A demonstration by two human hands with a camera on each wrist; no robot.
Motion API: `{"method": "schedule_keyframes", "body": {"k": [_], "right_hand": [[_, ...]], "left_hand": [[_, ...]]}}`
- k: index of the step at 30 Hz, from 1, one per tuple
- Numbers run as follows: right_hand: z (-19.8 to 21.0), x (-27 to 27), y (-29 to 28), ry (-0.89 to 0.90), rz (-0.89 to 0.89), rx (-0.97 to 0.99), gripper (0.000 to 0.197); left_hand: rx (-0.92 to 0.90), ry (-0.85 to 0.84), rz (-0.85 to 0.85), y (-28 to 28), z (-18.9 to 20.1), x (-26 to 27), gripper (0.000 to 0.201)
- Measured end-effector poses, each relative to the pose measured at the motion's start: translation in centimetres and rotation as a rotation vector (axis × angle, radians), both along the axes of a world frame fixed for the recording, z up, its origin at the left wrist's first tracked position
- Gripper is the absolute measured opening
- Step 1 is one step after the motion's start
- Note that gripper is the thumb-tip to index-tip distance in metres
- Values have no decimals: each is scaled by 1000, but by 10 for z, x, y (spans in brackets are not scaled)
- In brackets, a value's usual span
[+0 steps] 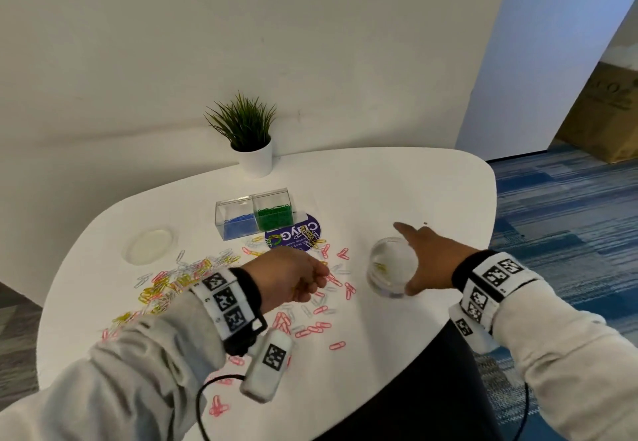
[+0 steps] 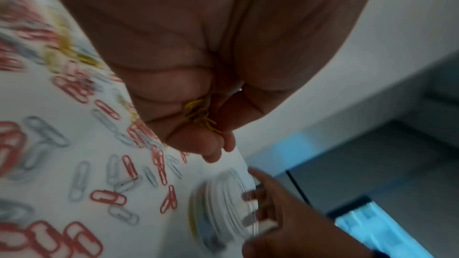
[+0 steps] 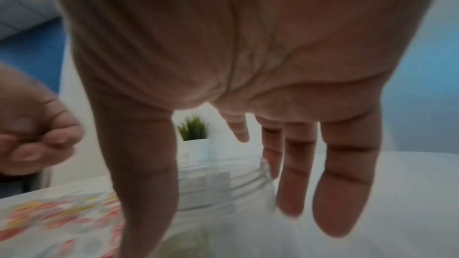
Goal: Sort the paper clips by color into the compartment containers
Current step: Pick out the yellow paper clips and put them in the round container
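Observation:
Pink, yellow and white paper clips [image 1: 310,326] lie scattered over the white table [image 1: 397,181]. My left hand [image 1: 303,276] is curled in a fist above them, and the left wrist view shows it gripping a small bunch of yellow clips [image 2: 201,117]. Just right of it stands a round clear jar [image 1: 392,266] with a few yellow clips inside. My right hand [image 1: 414,257] spans the jar with straight, spread fingers, the thumb on the near side. Two joined clear boxes hold blue clips [image 1: 236,228] and green clips [image 1: 274,216].
A round clear lid [image 1: 150,245] lies at the left. A potted plant [image 1: 250,144] stands by the wall behind the boxes. A purple sticker [image 1: 297,235] carries several clips. The table edge drops away to the right, with blue carpet [image 1: 566,206] beyond.

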State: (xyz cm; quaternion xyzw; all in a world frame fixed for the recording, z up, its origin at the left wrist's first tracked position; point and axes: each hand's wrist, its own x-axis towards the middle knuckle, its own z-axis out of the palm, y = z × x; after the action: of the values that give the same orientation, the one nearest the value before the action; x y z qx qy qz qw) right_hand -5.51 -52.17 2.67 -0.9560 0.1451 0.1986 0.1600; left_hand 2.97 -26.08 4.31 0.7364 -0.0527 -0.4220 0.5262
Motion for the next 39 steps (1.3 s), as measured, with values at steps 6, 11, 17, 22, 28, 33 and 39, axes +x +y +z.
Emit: {"method": "schedule_keyframes", "body": {"k": [6, 11, 17, 22, 28, 33, 39], "right_hand": [[3, 6, 52, 48, 128, -120, 100], [3, 6, 81, -21, 133, -26, 125], [5, 7, 74, 55, 240, 123, 114], [0, 4, 71, 42, 230, 149, 128], [-7, 7, 67, -62, 194, 160, 117], [-9, 6, 62, -40, 199, 149, 115], [-8, 5, 38, 8, 256, 30, 114]], "left_hand": [[222, -400, -297, -45, -1, -17, 39], [246, -401, -172, -42, 4, 4, 33], [256, -355, -194, -31, 9, 8, 38], [282, -447, -394, -32, 0, 0, 29], [553, -944, -586, -37, -10, 1, 27], [492, -913, -634, -39, -4, 1, 31], [330, -930, -453, 4, 17, 14, 19]]}}
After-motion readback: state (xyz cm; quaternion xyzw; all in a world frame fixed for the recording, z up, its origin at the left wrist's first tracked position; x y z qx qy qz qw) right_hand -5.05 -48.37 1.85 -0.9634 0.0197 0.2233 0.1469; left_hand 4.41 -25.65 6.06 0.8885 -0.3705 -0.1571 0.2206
